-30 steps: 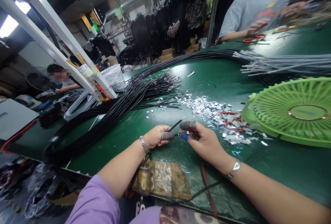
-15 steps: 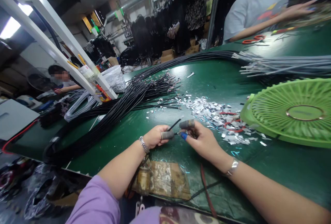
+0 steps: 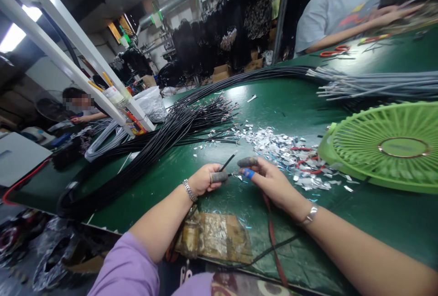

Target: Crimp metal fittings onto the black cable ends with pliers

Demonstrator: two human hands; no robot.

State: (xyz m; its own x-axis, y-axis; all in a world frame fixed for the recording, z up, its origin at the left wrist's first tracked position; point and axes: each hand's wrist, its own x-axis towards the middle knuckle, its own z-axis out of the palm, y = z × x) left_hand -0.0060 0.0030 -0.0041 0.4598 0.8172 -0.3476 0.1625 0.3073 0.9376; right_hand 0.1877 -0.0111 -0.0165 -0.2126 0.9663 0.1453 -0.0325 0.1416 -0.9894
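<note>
My left hand [image 3: 207,179], its thumb in a grey finger cover, is closed on a black cable [image 3: 227,163]. One piece of the cable sticks up past the fingers, and a short end points right from under the thumb. Close beside that end is my right hand [image 3: 270,179], with a grey cover on the index finger and blue tape on the thumb. Its thumb and index are pinched together at thin strands or foil, too small to make out. Behind the hands lies a heap of silvery foil scraps [image 3: 270,143], with red-handled pliers [image 3: 310,168] partly among them.
A bundle of black cables [image 3: 164,138] curves over the green table [image 3: 290,95] at left. Grey cables [image 3: 376,84] lie at far right, behind a green fan [image 3: 379,148]. Taped cardboard [image 3: 222,236] is at the near edge. A co-worker [image 3: 335,18] sits across the table.
My right fingers have shifted slightly at the cable's short end, and thin strands or foil now show there. My left hand has moved slightly left, still holding the cable.
</note>
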